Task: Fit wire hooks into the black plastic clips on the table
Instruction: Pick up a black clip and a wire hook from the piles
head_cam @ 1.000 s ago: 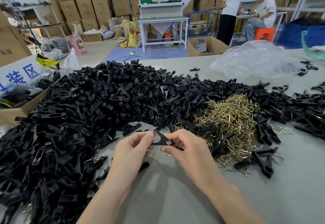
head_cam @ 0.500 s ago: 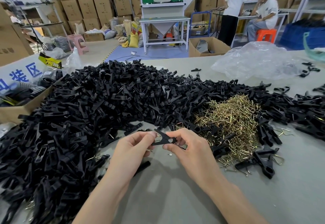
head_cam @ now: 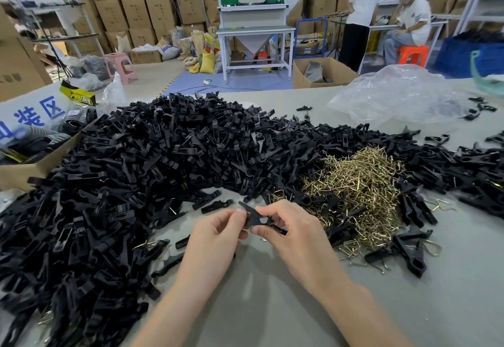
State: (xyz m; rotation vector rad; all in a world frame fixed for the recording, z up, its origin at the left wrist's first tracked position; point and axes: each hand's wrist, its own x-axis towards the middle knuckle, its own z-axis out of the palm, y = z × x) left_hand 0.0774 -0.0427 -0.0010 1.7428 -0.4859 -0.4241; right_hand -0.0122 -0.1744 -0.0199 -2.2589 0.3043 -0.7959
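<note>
A white sign at far left reads "装区" in blue, while the left hand and right hand both pinch one flat black plastic clip over the grey table, its long axis slanting far-left to near-right, between a heap of black clips and tangled brass-coloured wire hooks.

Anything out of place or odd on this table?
Nothing damaged. The piles mingle: black clips lie on the brass wire hook pile, and stray hooks lie on the table beside it. The left hand and right hand pinch one clip.
</note>
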